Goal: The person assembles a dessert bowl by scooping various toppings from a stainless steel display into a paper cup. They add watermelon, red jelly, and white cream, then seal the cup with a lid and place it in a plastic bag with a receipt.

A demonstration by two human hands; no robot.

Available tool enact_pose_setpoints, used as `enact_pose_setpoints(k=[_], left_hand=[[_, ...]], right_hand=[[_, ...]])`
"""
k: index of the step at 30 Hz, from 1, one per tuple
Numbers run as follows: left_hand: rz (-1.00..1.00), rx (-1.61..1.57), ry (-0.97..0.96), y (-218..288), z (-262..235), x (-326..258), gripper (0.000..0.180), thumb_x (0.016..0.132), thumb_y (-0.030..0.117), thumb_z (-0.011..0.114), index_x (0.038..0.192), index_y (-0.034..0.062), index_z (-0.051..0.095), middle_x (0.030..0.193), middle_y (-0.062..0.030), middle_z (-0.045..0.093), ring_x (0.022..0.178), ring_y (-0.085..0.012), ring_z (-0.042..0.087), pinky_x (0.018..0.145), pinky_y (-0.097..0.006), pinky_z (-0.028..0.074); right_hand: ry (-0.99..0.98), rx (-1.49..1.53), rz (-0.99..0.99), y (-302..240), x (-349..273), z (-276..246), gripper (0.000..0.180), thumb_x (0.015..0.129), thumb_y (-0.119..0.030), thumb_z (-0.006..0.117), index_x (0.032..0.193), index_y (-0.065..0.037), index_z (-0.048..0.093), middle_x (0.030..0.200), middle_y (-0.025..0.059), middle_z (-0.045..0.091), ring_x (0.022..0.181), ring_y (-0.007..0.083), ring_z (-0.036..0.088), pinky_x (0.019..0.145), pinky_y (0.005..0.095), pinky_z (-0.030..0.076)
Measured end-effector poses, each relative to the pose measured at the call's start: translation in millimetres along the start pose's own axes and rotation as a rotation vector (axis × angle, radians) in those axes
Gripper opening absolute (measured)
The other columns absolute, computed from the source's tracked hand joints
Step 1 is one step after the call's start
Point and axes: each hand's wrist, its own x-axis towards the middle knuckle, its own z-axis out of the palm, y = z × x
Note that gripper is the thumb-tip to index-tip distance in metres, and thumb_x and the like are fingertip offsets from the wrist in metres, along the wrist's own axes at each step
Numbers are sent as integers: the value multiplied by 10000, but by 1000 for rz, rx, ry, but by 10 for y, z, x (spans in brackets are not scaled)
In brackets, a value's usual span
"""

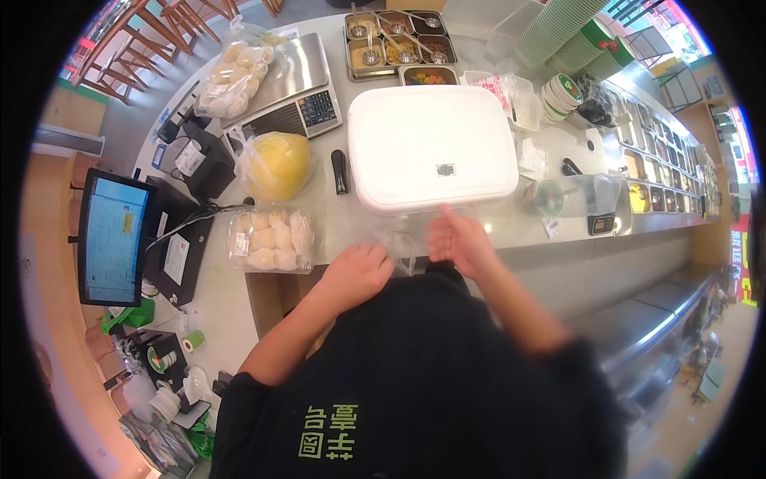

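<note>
I see left hand (357, 274) curled, fingers pinching thin clear plastic bag (401, 250) at counter edge. Bag sits between both hands, just below large white rectangular lidded box (431, 145). Right hand (458, 241) blurred, fingers spread, just beside bag; contact unclear.

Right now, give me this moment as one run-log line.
left hand: on thin clear plastic bag at counter edge | right hand: blurred, beside bag, below white lidded box | nearby: bagged peeled fruit
</note>
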Motion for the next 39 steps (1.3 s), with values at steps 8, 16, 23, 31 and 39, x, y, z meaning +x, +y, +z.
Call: enact_pose_setpoints(k=[8,16,23,31,39], left_hand=[[-68,-77,3,-39,29,-98,93,748,119,574,827,72,585,805,-76,547,761,-249,583,668,-357,479],[-180,-140,-52,-75,170,-320,80,803,124,624,832,68,574,783,-80,558,719,-281,595,646,-389,496],[-167,-88,33,-84,187,-329,75,761,103,603,814,81,555,767,-65,524,720,-244,588,629,-350,485],[-97,-49,92,-156,145,-62,56,750,110,583,789,89,548,790,-52,541,761,-226,580,688,-359,472],[-36,-184,86,-148,299,445,34,764,37,551,780,60,531,751,-69,527,796,-253,591,1119,-489,342]], right_hand=[[681,-1711,-1174,-386,225,363,690,858,-376,662,1322,91,454,1363,326,447,1349,377,389,1153,524,213],[-234,-1052,-225,-455,-196,467,463,981,-433,509,1145,-8,594,951,140,686,789,257,673,747,362,539],[78,315,-60,-46,113,2,272,970,-282,572,1006,-12,573,908,200,687,678,271,678,661,388,583],[-201,119,-487,-731,-273,81,316,982,-233,555,1180,11,524,1025,199,660,813,272,688,722,385,581],[405,-1455,-1434,-2290,277,-51,274,882,-255,653,1057,-44,637,1102,91,666,999,306,626,881,379,476]])
